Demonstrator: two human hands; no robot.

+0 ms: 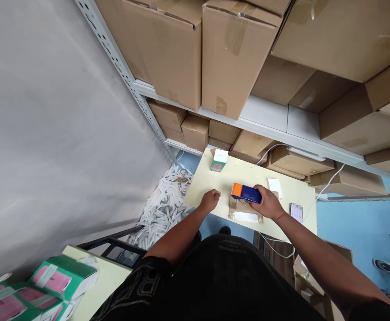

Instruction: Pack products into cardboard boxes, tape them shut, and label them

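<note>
My right hand [268, 203] grips the right end of a dark blue box [250, 194] with an orange end. The box is held over a small brown cardboard carton [236, 206]; whether they touch I cannot tell. A white label [246, 217] shows on the carton's near side. My left hand [210, 200] is closed, over the left part of the cream table [198, 180], apart from the blue box. Its curled fingers hide whatever may be in them. Farther back stands a green and white box [219, 159].
A white card or flat box [275, 187] and a phone [296, 212] lie on the right of the table. Shelves with cardboard cartons [238, 58] rise behind. Paper strips [163, 205] heap on the floor at left. Green and pink boxes [54, 278] sit lower left. A person's shoe [383, 266] shows right.
</note>
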